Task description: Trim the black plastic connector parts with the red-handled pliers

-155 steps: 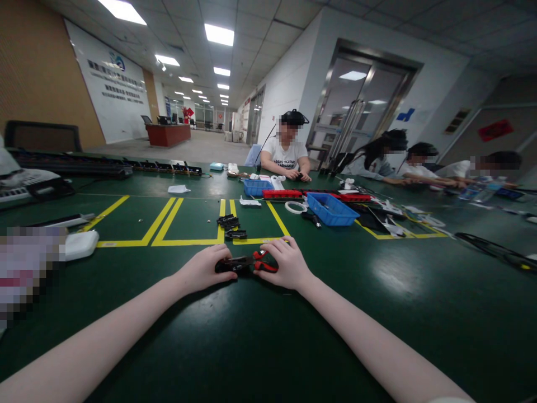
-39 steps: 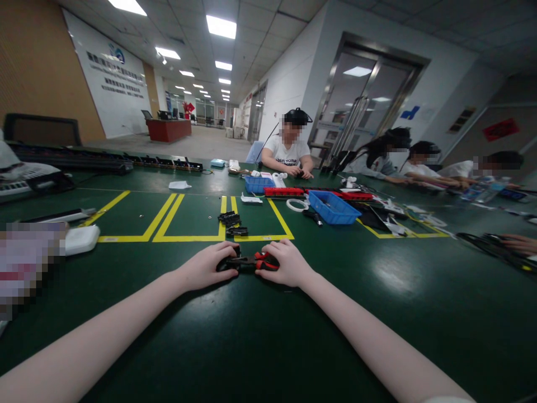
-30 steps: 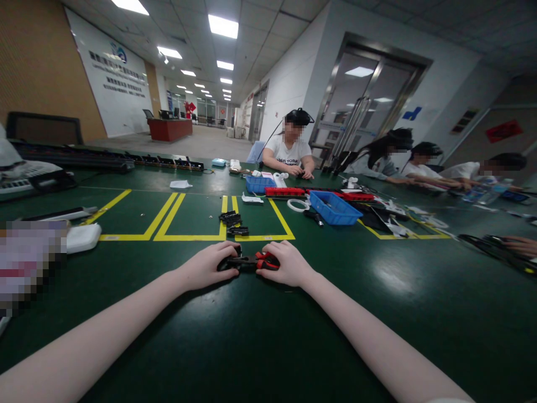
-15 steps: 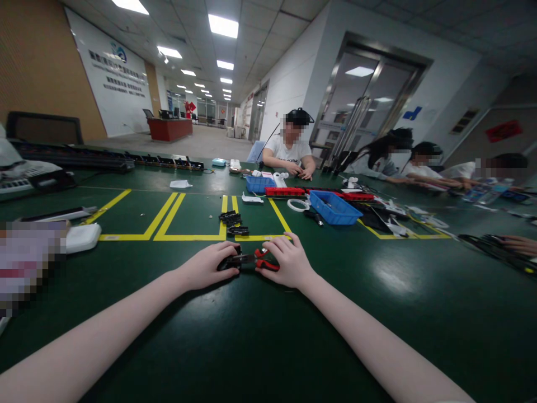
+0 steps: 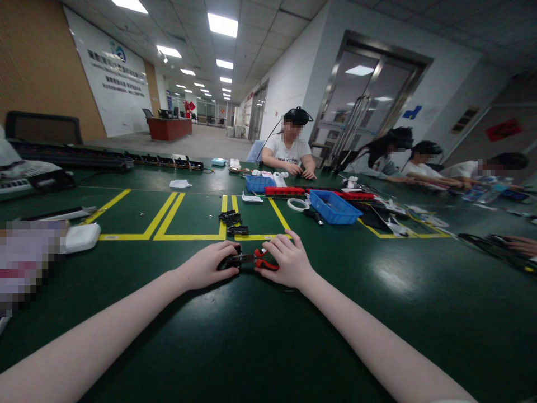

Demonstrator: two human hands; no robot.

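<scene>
— Two hands at work?
— Yes: left hand grips a black part; right hand holds red-handled pliers on the green table.
— Anything nearby?
— Black clips just beyond, blue bin farther right.

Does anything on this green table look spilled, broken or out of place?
Nothing stands out. The left hand and right hand hold red-handled pliers flat on the table; small black parts sit loosely piled beyond.
</scene>
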